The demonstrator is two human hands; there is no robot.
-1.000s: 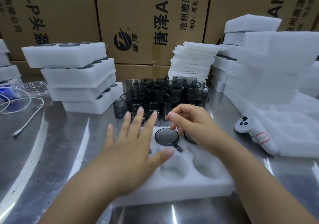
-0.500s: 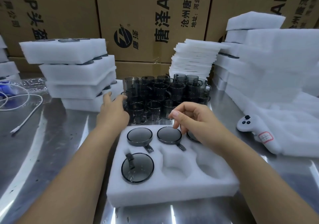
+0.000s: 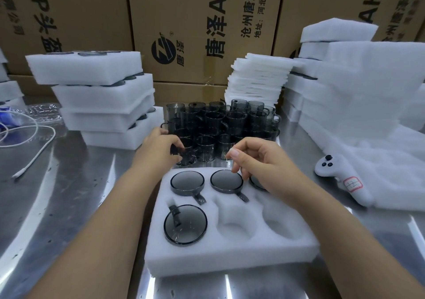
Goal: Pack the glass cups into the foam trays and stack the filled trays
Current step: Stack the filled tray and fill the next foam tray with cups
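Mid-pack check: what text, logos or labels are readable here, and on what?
"唐泽AH": middle box, large print, cut off.
"沧州唐泽通", "地址:河北河间": same box, smaller, cut off.
"唐泽": beside the round logo, same box.
"P头盔": left box, cut off.
"AH": right box; its small print is too blurred.
Sticker on the white controller: handwritten mark, unreadable.
Glass cups, foam tray: no text seen.

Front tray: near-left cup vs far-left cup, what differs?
Handle: on the near-left cup it sits at the far-left edge; on the far-left cup it sticks out near-right, toward the person.
Neighbour: the pocket right of the near-left cup is empty; the one right of the far-left cup holds another cup.
Shared: both are dark smoky glass, seated in the left column of the foam tray.
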